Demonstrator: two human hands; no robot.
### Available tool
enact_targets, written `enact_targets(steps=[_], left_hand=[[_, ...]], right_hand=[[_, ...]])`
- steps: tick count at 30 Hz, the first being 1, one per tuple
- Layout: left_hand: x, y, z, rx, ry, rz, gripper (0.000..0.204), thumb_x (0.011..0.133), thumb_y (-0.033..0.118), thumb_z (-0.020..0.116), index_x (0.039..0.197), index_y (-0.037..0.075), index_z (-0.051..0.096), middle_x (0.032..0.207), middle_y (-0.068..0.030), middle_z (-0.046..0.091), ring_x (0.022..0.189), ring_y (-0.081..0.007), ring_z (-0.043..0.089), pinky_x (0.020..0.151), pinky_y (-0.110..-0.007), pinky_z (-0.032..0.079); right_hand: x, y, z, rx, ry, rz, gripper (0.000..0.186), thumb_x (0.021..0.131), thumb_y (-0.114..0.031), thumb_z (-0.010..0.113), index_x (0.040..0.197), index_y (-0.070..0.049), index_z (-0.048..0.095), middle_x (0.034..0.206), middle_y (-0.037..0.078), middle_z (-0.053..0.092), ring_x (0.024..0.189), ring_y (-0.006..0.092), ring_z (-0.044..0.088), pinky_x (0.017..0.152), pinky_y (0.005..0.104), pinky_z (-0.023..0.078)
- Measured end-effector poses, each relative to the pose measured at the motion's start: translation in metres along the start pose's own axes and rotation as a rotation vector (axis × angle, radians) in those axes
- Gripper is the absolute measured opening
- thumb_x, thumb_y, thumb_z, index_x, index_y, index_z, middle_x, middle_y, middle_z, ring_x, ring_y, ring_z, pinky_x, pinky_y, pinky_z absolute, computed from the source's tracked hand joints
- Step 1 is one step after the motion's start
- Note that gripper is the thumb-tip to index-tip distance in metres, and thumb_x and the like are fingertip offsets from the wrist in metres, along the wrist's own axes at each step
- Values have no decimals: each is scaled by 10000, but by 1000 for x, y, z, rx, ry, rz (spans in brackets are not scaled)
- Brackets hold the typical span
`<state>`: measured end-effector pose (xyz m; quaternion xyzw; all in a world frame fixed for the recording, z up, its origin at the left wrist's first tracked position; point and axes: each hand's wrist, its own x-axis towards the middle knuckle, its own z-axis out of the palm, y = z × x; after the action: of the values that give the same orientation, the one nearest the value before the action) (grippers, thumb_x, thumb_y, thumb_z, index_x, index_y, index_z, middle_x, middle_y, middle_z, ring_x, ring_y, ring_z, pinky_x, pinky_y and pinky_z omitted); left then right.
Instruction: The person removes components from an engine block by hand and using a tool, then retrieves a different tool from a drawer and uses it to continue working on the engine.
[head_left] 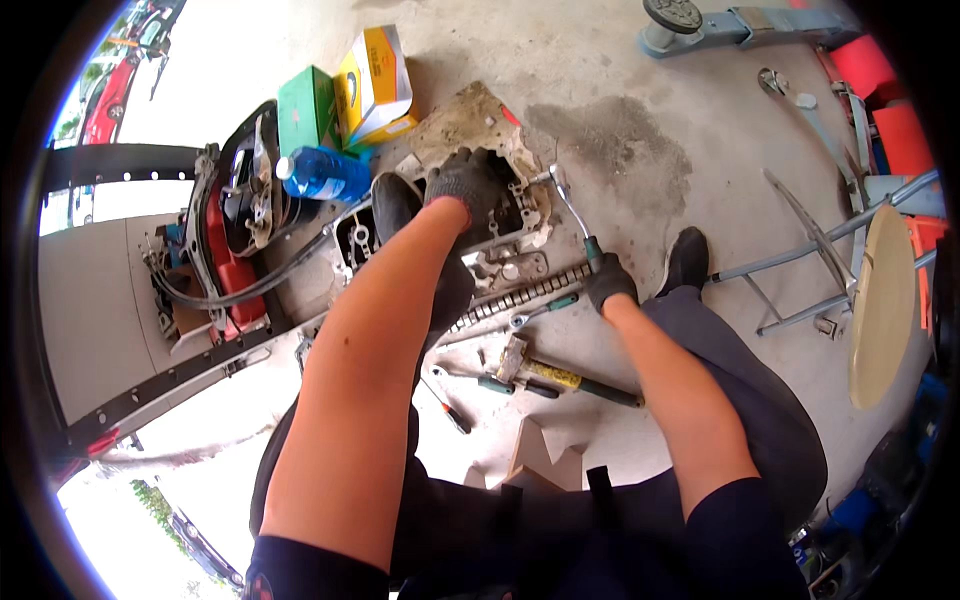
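Note:
A large, dirty metal engine block [475, 107] lies on the floor, with open cavities and oily faces. My left hand [465, 187], in a dark glove, presses on top of it, fingers curled over the metal; the fingertips are partly hidden. My right hand [610, 283], also gloved, is closed round the green-and-black grip of a ratchet wrench [573, 208]. The wrench's head meets a short extension that points at the block's right side. Against the block, beside my left hand, rests my left shoe [397, 207].
Nearer me lie a second ratchet [540, 312], a hammer [570, 377], a screwdriver [455, 415] and a long ridged metal bar [525, 291]. A blue bottle [325, 175], green box [308, 108] and yellow box [375, 85] stand at far left. A metal frame [790, 255] is at right.

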<state>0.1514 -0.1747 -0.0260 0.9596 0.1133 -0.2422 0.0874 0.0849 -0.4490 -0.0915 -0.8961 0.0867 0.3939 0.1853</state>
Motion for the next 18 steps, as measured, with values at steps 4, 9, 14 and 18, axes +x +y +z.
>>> enact_targets(steps=[4,9,14,18], left_hand=[[7,0,-8,-158,71,-63,602,897,516,504,1365,137,518,1419,-167,514,1330,-339,485,1111,-493,347],[29,-8,-6,-85,15,3,613,843,505,556,1302,101,600,1345,-216,577,1248,-375,558,1058,-460,431],[29,-18,2,-98,32,67,587,790,385,661,1292,90,592,1343,-208,566,1260,-385,541,1059,-465,433],[24,-19,-1,-115,6,75,666,772,410,679,1340,90,542,1356,-195,551,1298,-376,501,1082,-473,398]], right_hand=[[-53,-65,-124,535,-486,70,518,861,-335,728,1211,18,585,787,137,646,552,224,597,502,411,584],[-64,-135,-164,11,-388,109,462,937,-335,581,1242,11,563,872,164,684,591,258,639,546,429,582],[-45,-91,-114,-529,-291,-212,442,910,-269,574,1282,-32,537,1070,231,684,967,343,690,769,427,568],[-51,-35,-38,-267,27,49,535,858,-364,624,1288,-111,431,1184,254,640,1065,424,646,912,507,502]])
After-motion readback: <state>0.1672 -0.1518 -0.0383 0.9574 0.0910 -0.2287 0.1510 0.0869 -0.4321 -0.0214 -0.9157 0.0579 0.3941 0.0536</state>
